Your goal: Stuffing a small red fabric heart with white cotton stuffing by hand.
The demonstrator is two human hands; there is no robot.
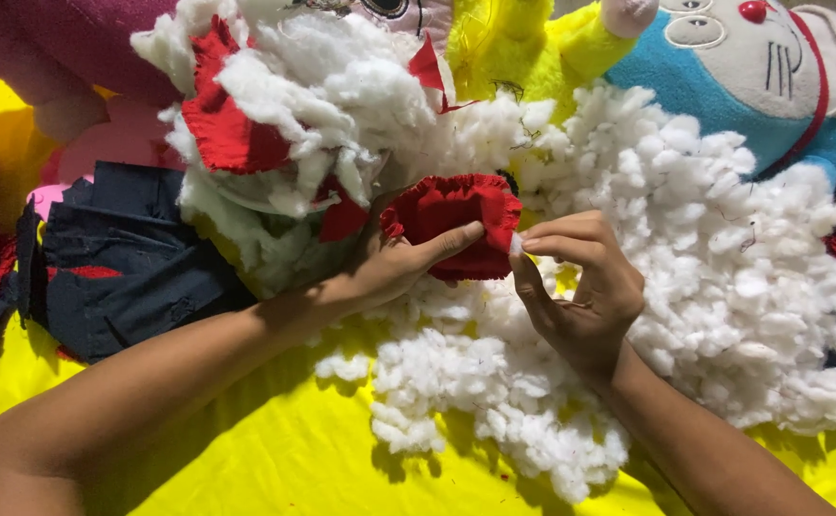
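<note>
My left hand (394,266) grips a small red fabric pouch (456,218) with a frilled edge, thumb lying across its front. My right hand (576,287) is beside it on the right, fingertips pinched together on a tuft of white stuffing at the pouch's right edge. A big heap of white fluffy stuffing (714,277) spreads under and to the right of both hands. Behind the pouch lies another mound of stuffing (322,86) mixed with red fabric scraps (227,124).
Everything rests on a yellow sheet (275,459). A dark navy cloth piece (122,258) lies at the left. A blue and grey plush toy (771,67) and a yellow plush (523,43) lie at the top right. Pink fabric sits at the top left.
</note>
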